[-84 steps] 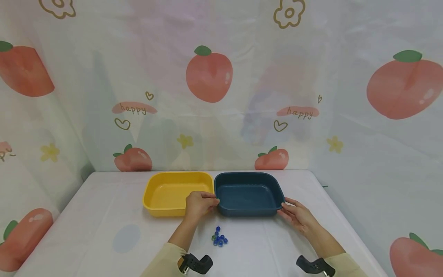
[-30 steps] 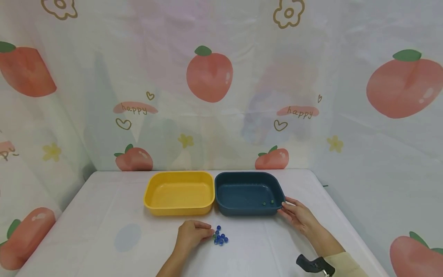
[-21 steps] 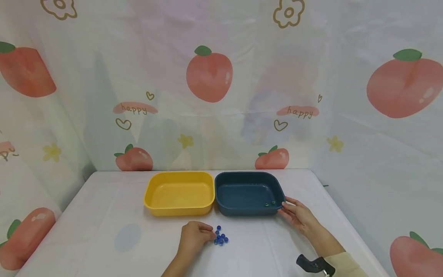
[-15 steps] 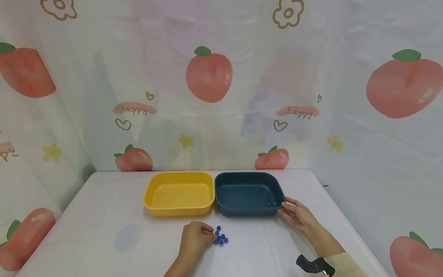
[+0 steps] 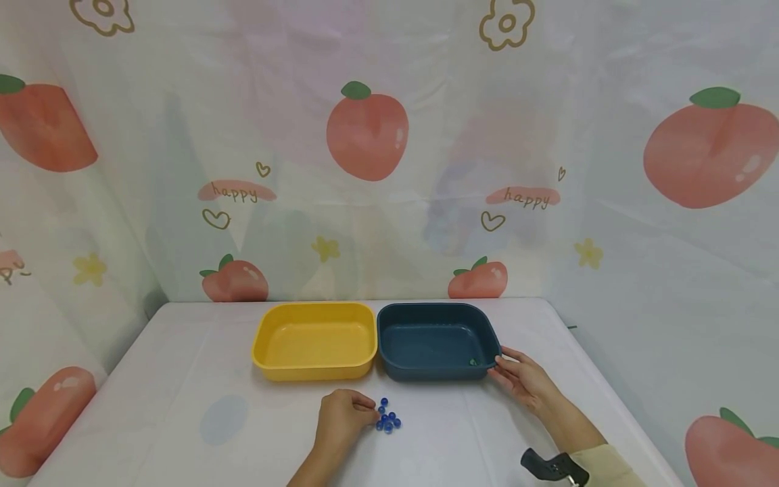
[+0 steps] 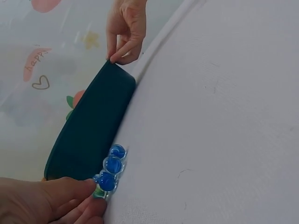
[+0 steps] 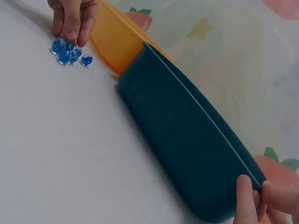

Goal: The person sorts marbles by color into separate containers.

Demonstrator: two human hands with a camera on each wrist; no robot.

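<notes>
My left hand (image 5: 342, 421) is at the left side of a small cluster of blue glass marbles (image 5: 388, 427) on the white cloth. In the left wrist view its thumb and fingers pinch a green marble (image 6: 98, 192) beside the blue ones. With thumb and fingers my right hand (image 5: 529, 384) grips the near right corner of a dark blue plastic tray (image 5: 435, 373); the right wrist view shows the fingertips on its rim. Inside that tray, near the gripped corner, green glass marbles (image 5: 473, 362) lie partly hidden by the front wall.
A yellow tray (image 5: 313, 373) of similar shape stands against the left side of the dark blue one. Both sit toward the far edge of a table (image 5: 152, 406) covered in white cloth. A printed peach curtain (image 5: 365, 223) hangs behind and at the sides.
My left hand has gone from the dark blue tray's left rim down to the marbles and pinched a green one. Green marbles appeared in the tray and rolled right. My right hand stayed.
</notes>
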